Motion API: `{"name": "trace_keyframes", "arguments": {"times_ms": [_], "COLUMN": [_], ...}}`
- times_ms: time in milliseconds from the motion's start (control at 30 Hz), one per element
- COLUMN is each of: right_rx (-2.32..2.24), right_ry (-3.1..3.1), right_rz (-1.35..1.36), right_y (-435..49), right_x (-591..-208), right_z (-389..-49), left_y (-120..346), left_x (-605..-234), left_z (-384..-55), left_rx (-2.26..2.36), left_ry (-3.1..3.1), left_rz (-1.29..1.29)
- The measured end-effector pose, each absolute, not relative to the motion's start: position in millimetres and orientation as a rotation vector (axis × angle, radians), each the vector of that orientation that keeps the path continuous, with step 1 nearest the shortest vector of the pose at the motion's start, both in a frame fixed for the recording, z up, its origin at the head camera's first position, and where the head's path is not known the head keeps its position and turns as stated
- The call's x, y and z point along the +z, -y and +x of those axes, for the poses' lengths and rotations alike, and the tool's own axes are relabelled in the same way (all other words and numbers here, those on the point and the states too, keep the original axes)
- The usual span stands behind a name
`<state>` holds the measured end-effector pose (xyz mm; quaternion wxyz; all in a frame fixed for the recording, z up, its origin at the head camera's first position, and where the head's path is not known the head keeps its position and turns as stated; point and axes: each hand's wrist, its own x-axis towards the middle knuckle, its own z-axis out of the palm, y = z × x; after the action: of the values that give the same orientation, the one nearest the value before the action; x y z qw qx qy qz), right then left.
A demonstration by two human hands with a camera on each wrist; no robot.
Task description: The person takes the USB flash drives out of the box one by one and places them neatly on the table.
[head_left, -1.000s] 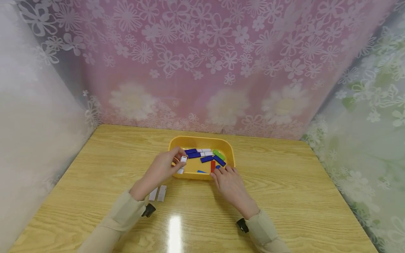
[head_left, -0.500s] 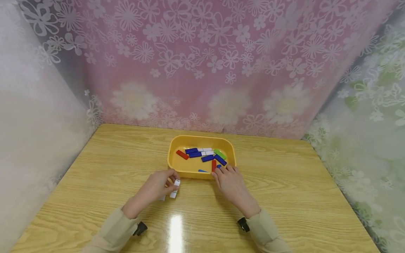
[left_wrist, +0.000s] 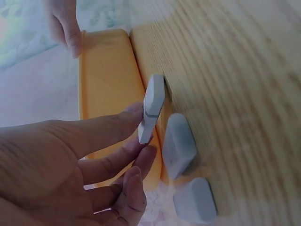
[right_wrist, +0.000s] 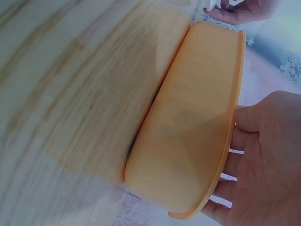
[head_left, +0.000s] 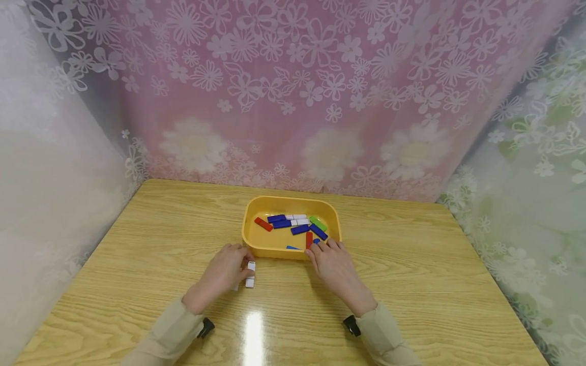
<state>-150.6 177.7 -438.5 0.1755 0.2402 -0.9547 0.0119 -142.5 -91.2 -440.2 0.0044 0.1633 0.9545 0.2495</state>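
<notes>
Just in front of the bin's left front corner, my left hand [head_left: 223,269] pinches a white capped stick [head_left: 250,283] between thumb and fingers. It has a seam across it and a dark slot in its upper end, and stands tilted close over the table. Two more white blocks [left_wrist: 178,147] lie beside it in the left wrist view, mostly hidden by my hand from the head. My right hand [head_left: 334,264] holds the front rim of the yellow bin [head_left: 274,252] near its right corner, fingers over the rim and thumb on the outer side.
Inside the bin lie several dark blue sticks [head_left: 300,230], a red stick [head_left: 263,224], another red one [head_left: 309,240], a green stick [head_left: 318,223] and white sticks [head_left: 300,222]. A pink flowered curtain [head_left: 293,101] hangs behind the wooden table [head_left: 403,284].
My left hand has carried the white stick out of the bin, over the front rim and down to the table. The left red stick has come into sight. The right hand has stayed put.
</notes>
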Motion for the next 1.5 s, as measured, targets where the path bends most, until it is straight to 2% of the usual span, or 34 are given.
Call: {"name": "trace_keyframes", "arguments": {"times_ms": [567, 867, 1033, 1300, 1500], "right_rx": [0.044, 0.056, 0.062, 0.034, 0.020], "right_ry": [2.702, 2.721, 2.721, 2.699, 2.691], "right_rz": [0.687, 0.680, 0.678, 0.686, 0.693], "right_y": [-177, -177, -178, -178, -178], "right_x": [-438, -437, -437, -437, -437], "right_z": [-151, -150, -150, -150, -150], "left_y": [102, 105, 105, 94, 81], "left_x": [-443, -433, -431, -416, -398], "left_z": [-137, -138, -140, -154, -178], "left_rx": [0.759, 0.929, 0.995, 1.096, 1.055], "left_ry": [-2.941, -3.009, -3.042, -3.079, -3.115], "left_rz": [0.607, 0.491, 0.512, 0.638, 0.710]}}
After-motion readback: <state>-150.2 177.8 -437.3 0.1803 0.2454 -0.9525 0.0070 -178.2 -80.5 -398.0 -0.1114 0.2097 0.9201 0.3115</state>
